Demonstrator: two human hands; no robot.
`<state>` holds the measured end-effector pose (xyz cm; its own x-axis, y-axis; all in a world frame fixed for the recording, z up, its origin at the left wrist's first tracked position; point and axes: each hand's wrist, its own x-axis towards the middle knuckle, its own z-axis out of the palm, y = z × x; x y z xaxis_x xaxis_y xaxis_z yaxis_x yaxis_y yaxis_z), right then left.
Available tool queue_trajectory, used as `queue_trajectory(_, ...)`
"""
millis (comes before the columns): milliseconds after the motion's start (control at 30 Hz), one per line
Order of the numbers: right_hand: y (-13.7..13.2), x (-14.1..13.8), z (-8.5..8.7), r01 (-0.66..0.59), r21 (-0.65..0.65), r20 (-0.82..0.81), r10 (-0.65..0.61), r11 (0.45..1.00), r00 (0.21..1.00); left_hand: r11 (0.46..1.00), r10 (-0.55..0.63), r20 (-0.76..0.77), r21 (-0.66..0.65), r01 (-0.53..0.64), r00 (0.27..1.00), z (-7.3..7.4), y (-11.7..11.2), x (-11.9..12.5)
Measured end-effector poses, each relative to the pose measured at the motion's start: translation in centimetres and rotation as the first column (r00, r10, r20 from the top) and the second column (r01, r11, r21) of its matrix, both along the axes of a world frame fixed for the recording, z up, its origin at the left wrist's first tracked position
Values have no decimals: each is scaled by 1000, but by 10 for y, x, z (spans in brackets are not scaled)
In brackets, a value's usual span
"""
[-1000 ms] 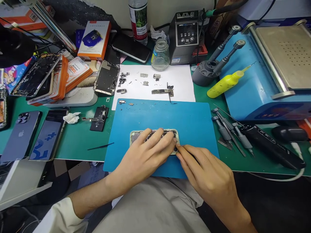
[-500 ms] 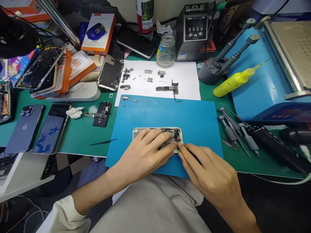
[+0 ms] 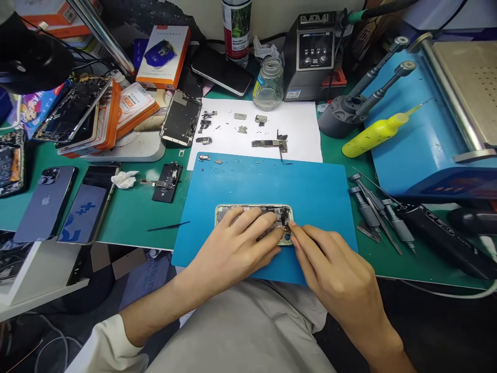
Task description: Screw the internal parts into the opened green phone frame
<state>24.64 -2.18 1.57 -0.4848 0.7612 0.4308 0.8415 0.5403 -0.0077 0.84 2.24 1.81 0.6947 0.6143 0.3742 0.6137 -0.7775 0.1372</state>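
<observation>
An opened phone housing (image 3: 286, 213) lies on the blue mat, its inner parts exposed. My left hand (image 3: 240, 238) reaches across it, fingers curled over the middle and holding it down against the mat. At the housing's right end, my right hand (image 3: 334, 264) has thumb and forefinger pressed together, touching the edge. Whatever may be between those fingertips is hidden. A small round dark part shows at the lower right corner of the housing, just left of the right fingertips.
Beyond the blue mat (image 3: 264, 181), a white paper sheet (image 3: 225, 150) bears a logic board (image 3: 267, 143) and several small parts. Screwdrivers (image 3: 367, 210) and a black pen-like tool (image 3: 442, 238) lie right. Phones (image 3: 46, 202), a battery (image 3: 166, 191) and a thin black stick (image 3: 169, 226) lie left.
My right fingertips have shifted slightly away from my left fingers toward the housing's right edge, uncovering the round dark part. The whole view has moved a little.
</observation>
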Motion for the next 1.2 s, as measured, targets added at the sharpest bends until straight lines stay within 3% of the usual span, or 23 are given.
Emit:
queue_trajectory(167,3,-3,5,-56,9,154,54,998,987,1000,12,15,-8,-12,1000,0,-1,-1)
queue_trajectory(267,7,0,6,-106,-14,150,107,994,983,1000,23,51,5,-23,998,-1,-5,-3)
queue_trajectory(433,17,14,8,-107,-149,-94,94,983,991,993,104,177,30,-111,979,0,-14,-22)
queue_trajectory(567,26,24,7,-50,-299,-375,-69,953,924,955,280,269,24,-297,922,5,-22,-51)
queue_trajectory(767,36,27,3,57,-362,-589,-275,930,760,842,503,336,19,-539,796,8,-23,-89)
queue_trajectory(900,38,36,-8,32,-483,-649,-382,875,659,722,646,340,20,-692,684,6,-13,-108)
queue_trajectory(1000,36,46,-23,29,-515,-639,-406,857,654,607,751,313,18,-795,581,3,-5,-122)
queue_trajectory(1067,35,50,-31,27,-508,-638,-397,861,660,572,785,279,18,-820,554,2,-1,-127)
queue_trajectory(1133,36,51,-32,19,-498,-651,-388,867,653,595,778,240,17,-804,581,3,3,-126)
queue_trajectory(1200,37,49,-27,-2,-492,-672,-379,871,637,661,734,196,11,-750,650,7,11,-118)
